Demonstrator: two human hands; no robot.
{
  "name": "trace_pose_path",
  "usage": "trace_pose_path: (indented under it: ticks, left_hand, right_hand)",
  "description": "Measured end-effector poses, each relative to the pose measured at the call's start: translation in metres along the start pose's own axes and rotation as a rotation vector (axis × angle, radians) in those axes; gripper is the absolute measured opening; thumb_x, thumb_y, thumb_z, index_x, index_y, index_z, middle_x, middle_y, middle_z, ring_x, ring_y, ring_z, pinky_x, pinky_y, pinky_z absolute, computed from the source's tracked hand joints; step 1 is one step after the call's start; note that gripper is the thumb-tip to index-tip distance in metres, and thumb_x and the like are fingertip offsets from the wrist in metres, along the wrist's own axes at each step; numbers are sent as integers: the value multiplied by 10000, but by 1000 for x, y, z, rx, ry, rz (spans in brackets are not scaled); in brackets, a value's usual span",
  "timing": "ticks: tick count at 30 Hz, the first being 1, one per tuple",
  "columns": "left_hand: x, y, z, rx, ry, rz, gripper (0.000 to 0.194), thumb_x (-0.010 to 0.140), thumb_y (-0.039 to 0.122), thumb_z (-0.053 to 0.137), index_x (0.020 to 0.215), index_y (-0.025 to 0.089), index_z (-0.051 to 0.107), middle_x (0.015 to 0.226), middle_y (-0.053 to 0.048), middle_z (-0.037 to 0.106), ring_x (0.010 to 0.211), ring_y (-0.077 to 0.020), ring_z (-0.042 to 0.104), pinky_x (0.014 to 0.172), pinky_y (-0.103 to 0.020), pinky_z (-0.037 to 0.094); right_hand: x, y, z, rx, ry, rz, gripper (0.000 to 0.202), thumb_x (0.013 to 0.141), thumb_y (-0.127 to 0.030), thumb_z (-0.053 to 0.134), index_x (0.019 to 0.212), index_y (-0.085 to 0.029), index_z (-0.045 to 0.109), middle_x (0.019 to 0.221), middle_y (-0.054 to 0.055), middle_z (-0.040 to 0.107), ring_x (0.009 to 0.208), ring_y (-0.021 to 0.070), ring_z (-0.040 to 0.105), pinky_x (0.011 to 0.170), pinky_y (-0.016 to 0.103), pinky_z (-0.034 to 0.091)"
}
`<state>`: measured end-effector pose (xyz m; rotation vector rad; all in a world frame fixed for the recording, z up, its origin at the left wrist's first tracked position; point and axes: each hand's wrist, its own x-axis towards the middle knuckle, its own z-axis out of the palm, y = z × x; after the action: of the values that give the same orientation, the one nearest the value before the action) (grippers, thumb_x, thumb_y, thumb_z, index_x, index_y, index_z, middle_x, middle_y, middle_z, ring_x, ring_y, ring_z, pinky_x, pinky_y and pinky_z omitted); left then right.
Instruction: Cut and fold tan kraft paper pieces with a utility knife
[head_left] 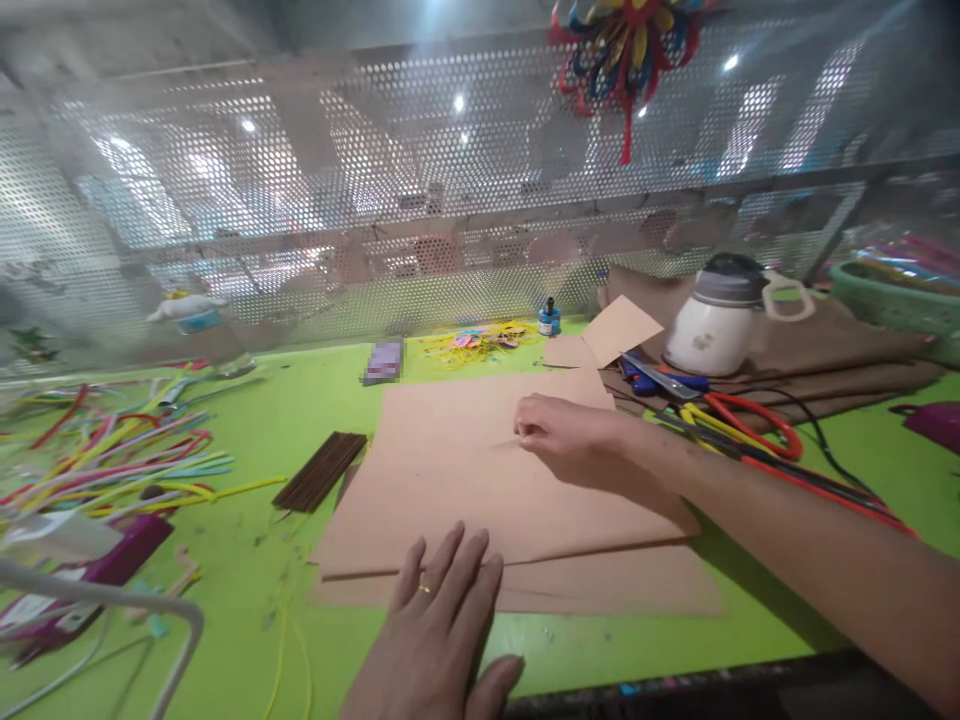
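Note:
Large sheets of light-brown paper (442, 470) lie stacked and slightly askew on the green table. My left hand (442, 620), with a ring on one finger, rests palm down over the near edge of the stack, its fingers spread. Over the middle of the top sheet is my right hand (559, 425), its fingers curled in and touching or just above the paper. What the curled fingers hold, if anything, is hidden. A small bundle of dark-brown sticks (320, 472) lies beside the left edge of the sheets.
Colourful fuzzy stems (127, 460) and a purple glue gun-like tool (97, 590) crowd the left. Behind the paper sit a small blue bottle (550, 318) and bright cut scraps (487, 343). Red-handled scissors (757, 428) and a white kettle (705, 335) stand right. Perforated metal screen (315, 220) rises behind.

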<state>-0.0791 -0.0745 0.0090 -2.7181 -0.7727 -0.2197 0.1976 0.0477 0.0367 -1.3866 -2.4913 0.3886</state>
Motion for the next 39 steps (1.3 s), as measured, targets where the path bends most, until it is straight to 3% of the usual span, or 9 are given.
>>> trace_pose_path:
  ticks: [4,11,18,22,28,39]
  left_hand:
    - [1,1,-2,-14,-16,-30,561,930,438,519,1416,167,449,1490,-93,435,1377,-319,380,1064,-530,421]
    - [3,4,-6,-24,-20,-70,627,923,397,538,1470,155,352,1528,-103,365,1415,-310,309,1099,-527,374]
    - [9,1,-11,-111,-97,-98,699,909,426,548,1498,159,282,1551,-109,316,1431,-321,266,1103,-563,354]
    - [14,1,-14,-171,-130,-115,743,872,504,588,1484,182,317,1543,-130,339,1422,-358,272,1092,-596,348]
    - [23,4,-9,-173,-82,-97,757,873,555,567,1484,183,319,1546,-136,333,1431,-360,245,1099,-572,341]
    - [28,-1,-10,-136,-111,-48,770,876,613,512,1476,159,348,1536,-133,341,1392,-362,336,1065,-552,386]
  right_hand:
    - [-5,-1,5,15,46,-39,125,866,-106,539,783,-147,622,856,86,648,800,195,571,736,288,425]
    - [-7,5,16,57,144,-73,141,879,-92,539,763,-158,583,845,72,623,811,190,556,759,297,426]
    - [-6,14,32,73,216,-115,161,862,-79,553,735,-177,533,840,60,580,837,193,514,779,318,417]
    - [-8,14,37,77,246,-110,172,884,-73,507,752,-184,509,847,59,567,841,195,499,778,323,412]
    - [-9,14,39,82,280,-94,191,880,-56,479,745,-191,492,845,60,568,832,197,499,773,324,408]
    - [-4,18,40,114,296,-110,187,842,-34,503,741,-192,496,838,59,572,824,197,504,759,319,411]
